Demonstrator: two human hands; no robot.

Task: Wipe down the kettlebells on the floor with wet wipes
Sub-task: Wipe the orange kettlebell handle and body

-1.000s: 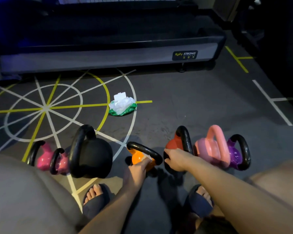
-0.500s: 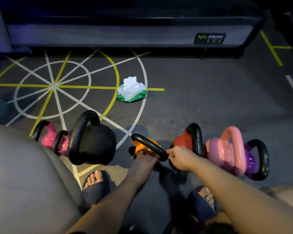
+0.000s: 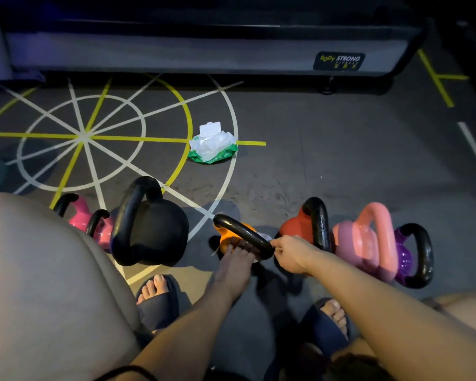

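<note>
The orange kettlebell (image 3: 227, 239) stands on the floor in the middle, its black handle slanting across it. My left hand (image 3: 235, 261) reaches under that handle with fairly straight fingers lying on the orange body; the fingertips are hidden by the handle. A pale bit of wet wipe (image 3: 265, 237) shows beside them. My right hand (image 3: 291, 254) grips the near right end of the handle with curled fingers. The open green-and-white wipes pack (image 3: 213, 145) lies further out on the floor.
A big black kettlebell (image 3: 151, 229) and two small pink ones (image 3: 79, 217) stand at the left. Red (image 3: 297, 225), pink (image 3: 364, 240) and purple (image 3: 406, 255) kettlebells stand at the right. A treadmill base (image 3: 204, 53) runs along the back. My slippered feet (image 3: 157, 295) are close below.
My left fingers have slid further under the orange kettlebell's handle. My right hand stays at the handle's end. The view has dipped a little lower.
</note>
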